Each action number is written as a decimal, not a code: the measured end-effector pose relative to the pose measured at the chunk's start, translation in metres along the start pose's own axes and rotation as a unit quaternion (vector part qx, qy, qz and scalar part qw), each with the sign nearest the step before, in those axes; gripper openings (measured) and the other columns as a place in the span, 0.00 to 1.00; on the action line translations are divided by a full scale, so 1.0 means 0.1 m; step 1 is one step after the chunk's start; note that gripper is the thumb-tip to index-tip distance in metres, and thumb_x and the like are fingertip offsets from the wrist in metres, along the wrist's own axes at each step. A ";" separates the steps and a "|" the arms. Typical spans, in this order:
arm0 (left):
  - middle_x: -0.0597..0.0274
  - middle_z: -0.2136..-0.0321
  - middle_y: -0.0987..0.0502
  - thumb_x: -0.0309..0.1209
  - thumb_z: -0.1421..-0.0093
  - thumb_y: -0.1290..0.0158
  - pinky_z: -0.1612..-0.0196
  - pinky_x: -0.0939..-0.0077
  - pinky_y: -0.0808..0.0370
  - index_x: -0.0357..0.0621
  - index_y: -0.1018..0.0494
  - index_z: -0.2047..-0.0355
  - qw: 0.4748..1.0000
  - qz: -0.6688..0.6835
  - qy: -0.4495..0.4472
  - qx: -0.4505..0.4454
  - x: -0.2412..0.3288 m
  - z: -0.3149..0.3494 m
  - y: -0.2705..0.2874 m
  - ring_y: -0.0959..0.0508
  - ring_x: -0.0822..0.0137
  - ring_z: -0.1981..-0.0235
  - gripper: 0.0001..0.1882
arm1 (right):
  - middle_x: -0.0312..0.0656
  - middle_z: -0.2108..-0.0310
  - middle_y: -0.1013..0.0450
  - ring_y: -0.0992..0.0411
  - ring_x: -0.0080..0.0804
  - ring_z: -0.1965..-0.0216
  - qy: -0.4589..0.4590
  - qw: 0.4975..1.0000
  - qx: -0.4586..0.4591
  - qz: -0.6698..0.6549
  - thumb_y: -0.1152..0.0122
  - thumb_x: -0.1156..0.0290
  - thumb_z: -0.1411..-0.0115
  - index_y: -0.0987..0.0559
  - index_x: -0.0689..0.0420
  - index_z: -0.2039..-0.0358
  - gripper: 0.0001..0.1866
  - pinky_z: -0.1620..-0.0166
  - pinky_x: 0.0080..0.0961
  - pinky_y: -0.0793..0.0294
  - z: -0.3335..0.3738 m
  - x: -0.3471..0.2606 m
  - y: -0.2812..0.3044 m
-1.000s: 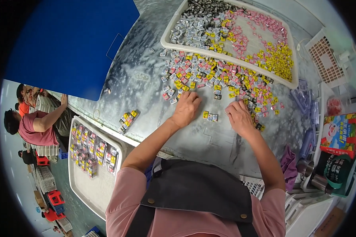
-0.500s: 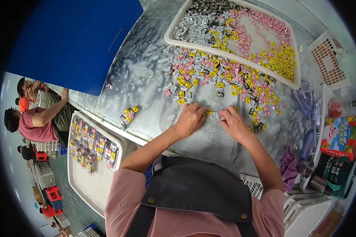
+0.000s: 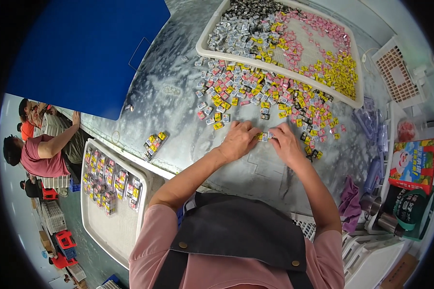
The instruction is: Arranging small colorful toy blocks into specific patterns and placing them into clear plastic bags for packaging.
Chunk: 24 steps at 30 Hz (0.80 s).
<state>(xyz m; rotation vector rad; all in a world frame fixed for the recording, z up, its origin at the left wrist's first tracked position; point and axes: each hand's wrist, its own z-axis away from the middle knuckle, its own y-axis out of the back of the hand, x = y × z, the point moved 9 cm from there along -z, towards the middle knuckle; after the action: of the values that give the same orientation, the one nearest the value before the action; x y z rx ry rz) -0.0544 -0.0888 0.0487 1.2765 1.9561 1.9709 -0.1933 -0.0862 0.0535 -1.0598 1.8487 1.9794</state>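
Observation:
Over the grey table, a short row of small printed blocks (image 3: 262, 137), yellow and white, lies between my two hands. The fingers of my left hand (image 3: 238, 141) are curled and closed at its left end. At the other end, my right hand (image 3: 287, 145) pinches it with thumb and fingers. Part of the row is hidden under the fingers. Just beyond my hands spreads a loose heap of blocks (image 3: 270, 91) in yellow, pink, white and black. A packed group of the same blocks (image 3: 155, 145) lies left of my left forearm.
A white tray (image 3: 279, 66) of blocks sorted by colour stands at the back. Lower left, another white tray (image 3: 110, 241) holds clear packs. A blue board (image 3: 82, 53) covers the far left. Clear plastic pieces (image 3: 370, 120) and a purple cloth (image 3: 350, 204) lie right. Other people work at far left.
My hands have come closer together, the left shifting right and slightly down, so less of the row shows between them. The view has shifted slightly.

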 end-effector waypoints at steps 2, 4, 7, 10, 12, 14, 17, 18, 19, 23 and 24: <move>0.56 0.65 0.26 0.34 0.44 0.38 0.52 0.59 0.36 0.46 0.24 0.53 1.000 0.007 0.008 0.025 0.02 -0.10 -0.01 0.25 0.57 0.58 0.18 | 0.47 0.59 0.31 0.26 0.46 0.59 0.043 0.998 0.037 -0.006 0.35 0.77 0.43 0.22 0.59 0.54 0.15 0.56 0.39 0.25 -0.02 0.05 0.11; 0.56 0.65 0.27 0.35 0.45 0.37 0.52 0.59 0.36 0.46 0.24 0.53 0.999 0.001 0.005 0.036 0.05 -0.12 -0.01 0.25 0.57 0.58 0.19 | 0.46 0.59 0.31 0.27 0.46 0.59 0.044 0.999 0.030 0.002 0.35 0.77 0.43 0.22 0.59 0.54 0.15 0.56 0.38 0.25 -0.01 0.05 0.15; 0.57 0.66 0.27 0.38 0.45 0.37 0.53 0.59 0.36 0.46 0.23 0.54 0.998 -0.018 0.006 0.053 0.11 -0.12 0.01 0.26 0.57 0.59 0.19 | 0.46 0.59 0.31 0.27 0.46 0.59 0.055 0.998 0.029 0.013 0.35 0.77 0.43 0.22 0.59 0.54 0.15 0.56 0.38 0.25 0.02 0.01 0.14; 0.57 0.66 0.28 0.39 0.44 0.37 0.53 0.60 0.36 0.46 0.23 0.54 0.997 -0.043 0.011 0.064 0.15 -0.12 -0.02 0.26 0.57 0.61 0.19 | 0.46 0.59 0.31 0.27 0.46 0.59 0.046 0.998 0.031 0.012 0.34 0.77 0.43 0.22 0.60 0.54 0.16 0.56 0.37 0.25 0.05 0.01 0.14; 0.57 0.66 0.28 0.39 0.44 0.37 0.53 0.60 0.36 0.46 0.23 0.54 0.996 -0.055 0.015 0.068 0.17 -0.11 -0.04 0.26 0.57 0.61 0.19 | 0.46 0.59 0.31 0.26 0.46 0.59 0.061 0.997 0.039 0.017 0.34 0.77 0.43 0.22 0.61 0.54 0.15 0.57 0.38 0.25 0.06 -0.01 0.14; 0.57 0.66 0.28 0.39 0.44 0.37 0.53 0.60 0.36 0.46 0.23 0.54 0.996 -0.050 0.035 0.066 0.15 -0.10 -0.05 0.27 0.56 0.62 0.19 | 0.46 0.58 0.31 0.26 0.46 0.60 0.063 0.997 0.033 0.018 0.34 0.78 0.43 0.22 0.62 0.54 0.15 0.57 0.38 0.25 0.06 -0.01 0.15; 0.55 0.65 0.28 0.39 0.43 0.38 0.53 0.59 0.35 0.44 0.24 0.52 0.995 -0.062 0.019 0.074 0.15 -0.08 -0.05 0.27 0.56 0.61 0.21 | 0.46 0.58 0.31 0.26 0.47 0.61 0.065 0.998 0.019 -0.004 0.35 0.77 0.42 0.22 0.62 0.54 0.15 0.57 0.38 0.25 0.05 -0.03 0.17; 0.55 0.65 0.28 0.39 0.43 0.38 0.53 0.59 0.35 0.44 0.24 0.52 0.995 -0.062 0.019 0.074 0.16 -0.08 -0.04 0.27 0.56 0.61 0.21 | 0.46 0.58 0.31 0.26 0.47 0.61 0.060 0.998 0.011 -0.026 0.36 0.76 0.41 0.22 0.61 0.54 0.14 0.57 0.38 0.25 0.06 -0.01 0.18; 0.54 0.65 0.28 0.39 0.43 0.38 0.51 0.59 0.35 0.42 0.25 0.51 0.994 -0.051 0.020 0.094 0.17 -0.07 0.02 0.27 0.54 0.60 0.22 | 0.46 0.58 0.31 0.26 0.47 0.61 0.060 0.998 0.011 -0.026 0.36 0.76 0.41 0.22 0.61 0.54 0.14 0.57 0.38 0.25 0.02 -0.02 0.19; 0.52 0.63 0.28 0.37 0.43 0.38 0.47 0.57 0.34 0.37 0.27 0.49 0.992 -0.002 0.031 0.126 0.12 0.00 0.09 0.27 0.50 0.58 0.24 | 0.47 0.58 0.30 0.26 0.48 0.58 0.035 0.999 0.033 0.014 0.38 0.74 0.40 0.21 0.58 0.55 0.12 0.56 0.40 0.25 -0.34 -0.08 0.17; 0.52 0.63 0.28 0.37 0.43 0.38 0.47 0.57 0.34 0.37 0.27 0.49 0.992 -0.003 0.028 0.124 0.11 0.00 0.09 0.27 0.50 0.58 0.24 | 0.48 0.58 0.30 0.26 0.48 0.56 0.047 0.998 0.038 0.025 0.38 0.74 0.40 0.20 0.57 0.56 0.11 0.56 0.42 0.25 -0.44 -0.12 0.17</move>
<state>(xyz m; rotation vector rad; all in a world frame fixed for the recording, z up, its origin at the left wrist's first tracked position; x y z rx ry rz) -0.0575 -0.0839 0.0615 1.2754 2.2895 1.8240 -0.1795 -0.1268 0.0768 -1.1126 1.9999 1.9011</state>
